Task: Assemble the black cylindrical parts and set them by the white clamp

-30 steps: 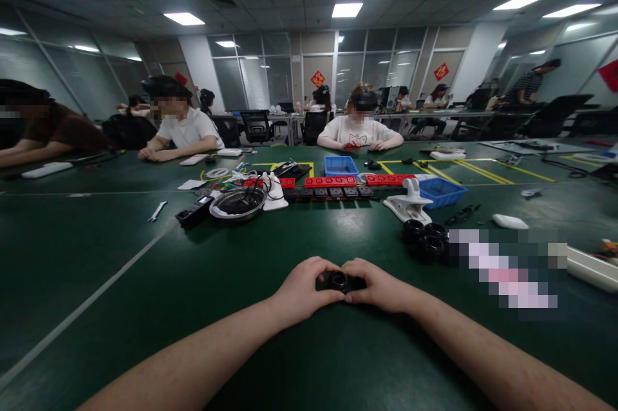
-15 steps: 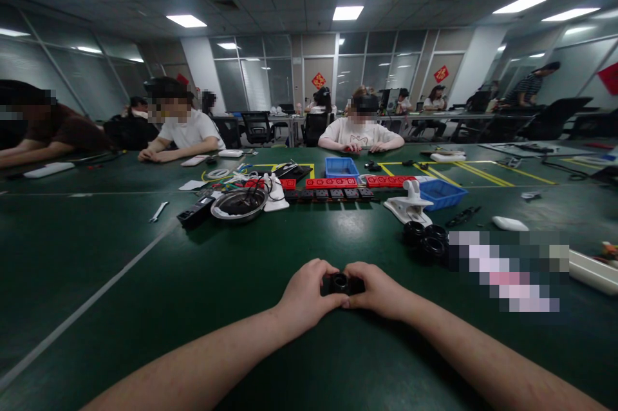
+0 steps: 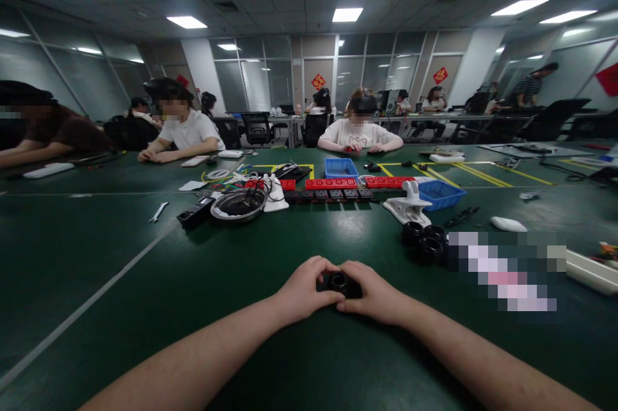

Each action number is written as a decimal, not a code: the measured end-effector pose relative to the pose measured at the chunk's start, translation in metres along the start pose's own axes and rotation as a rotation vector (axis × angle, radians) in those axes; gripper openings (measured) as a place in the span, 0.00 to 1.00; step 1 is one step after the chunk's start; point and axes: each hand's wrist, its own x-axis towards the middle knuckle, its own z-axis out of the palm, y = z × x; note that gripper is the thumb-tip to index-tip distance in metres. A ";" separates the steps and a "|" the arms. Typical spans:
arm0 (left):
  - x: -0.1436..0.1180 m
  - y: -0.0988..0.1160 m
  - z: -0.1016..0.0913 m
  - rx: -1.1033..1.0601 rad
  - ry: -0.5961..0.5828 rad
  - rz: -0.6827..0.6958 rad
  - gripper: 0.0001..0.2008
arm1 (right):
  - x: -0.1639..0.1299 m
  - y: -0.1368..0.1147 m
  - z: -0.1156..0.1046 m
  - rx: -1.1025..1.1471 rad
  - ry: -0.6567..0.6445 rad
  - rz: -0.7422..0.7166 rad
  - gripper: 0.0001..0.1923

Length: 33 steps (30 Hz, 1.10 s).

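Note:
A small black part with a round opening (image 3: 338, 280) sits between my two hands, low over the green table. My left hand (image 3: 303, 288) curls around its left side, thumb in front and fingers behind. From the right, my right hand (image 3: 373, 294) wraps it the same way, and the fingertips of both hands nearly meet. Most of the part is hidden by the fingers. Whether it touches the tabletop I cannot tell.
To the right lie several black round rings (image 3: 431, 247) beside a white clip stand (image 3: 409, 208). Ahead are a metal bowl (image 3: 226, 214), red power strips (image 3: 331, 183), a blue bin (image 3: 340, 168) and a wrench (image 3: 158, 212) at left. A person (image 3: 360, 134) sits opposite.
Both hands have shifted very slightly left with the black part between them. The right hand's fingers now reach farther over it.

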 end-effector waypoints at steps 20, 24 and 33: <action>0.000 -0.001 0.000 -0.008 -0.007 0.017 0.15 | 0.004 0.007 -0.007 0.146 -0.094 -0.027 0.08; 0.000 0.000 0.000 -0.005 -0.009 0.019 0.14 | 0.004 0.008 -0.006 0.151 -0.099 -0.036 0.08; 0.000 0.002 -0.001 0.002 -0.014 0.002 0.14 | 0.004 0.010 -0.005 0.142 -0.090 -0.014 0.09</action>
